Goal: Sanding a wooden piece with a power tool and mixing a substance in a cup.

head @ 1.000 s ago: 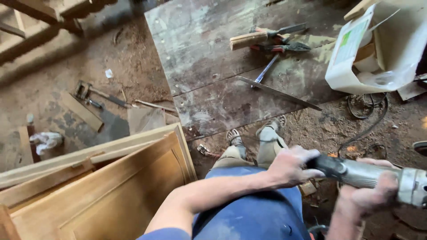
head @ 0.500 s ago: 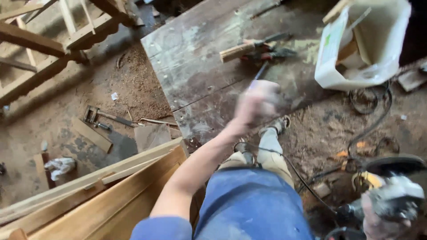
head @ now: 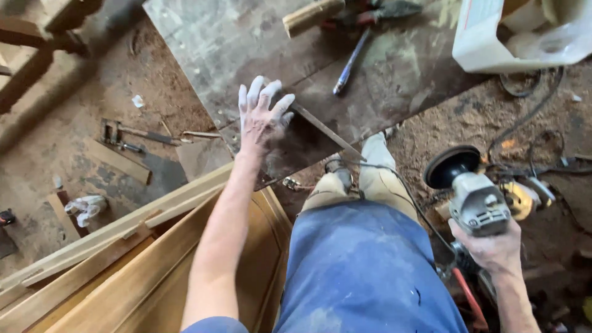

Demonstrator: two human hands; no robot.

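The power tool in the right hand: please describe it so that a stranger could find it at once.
Start at the blue trousers and look to their right, over the sawdust-covered ground. There the right hand grips a grey angle grinder. Unlike the hand tools lying on the board, it has a round black disc and a trailing cable.

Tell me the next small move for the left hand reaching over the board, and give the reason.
Probably lower the left hand and close its spread fingers on the thin metal blade lying on the grey board. The hand hovers open right at the blade's near end, holding nothing, while the right hand already grips the angle grinder.
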